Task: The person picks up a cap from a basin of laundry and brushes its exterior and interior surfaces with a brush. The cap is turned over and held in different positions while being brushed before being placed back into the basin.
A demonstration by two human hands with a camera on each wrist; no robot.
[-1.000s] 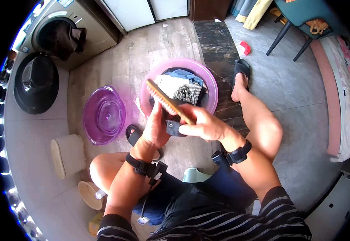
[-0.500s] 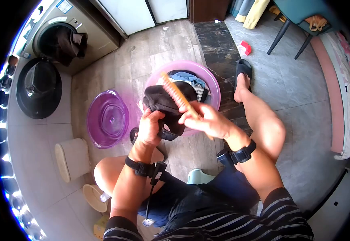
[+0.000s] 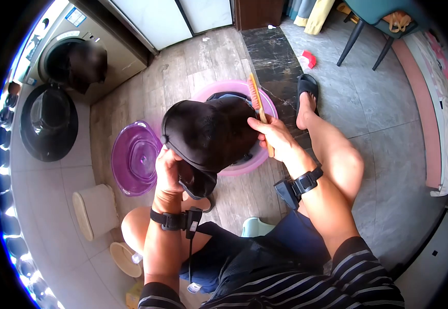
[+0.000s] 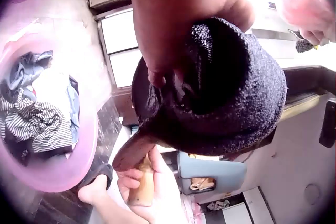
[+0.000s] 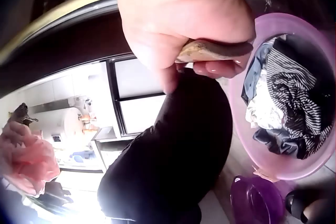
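Two grips | left hand (image 3: pixel 168 172) — black cap (image 3: pixel 208 131) | right hand (image 3: pixel 278 139) — brush (image 3: pixel 257 100), perhaps touching cap

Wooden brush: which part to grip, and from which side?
Grip the brush by its bare wooden handle, the end nearer the person, coming from its smooth back on the right. The bristled head points away over the pink basin and its bristles face the black cap; the right hand holds the handle that way.
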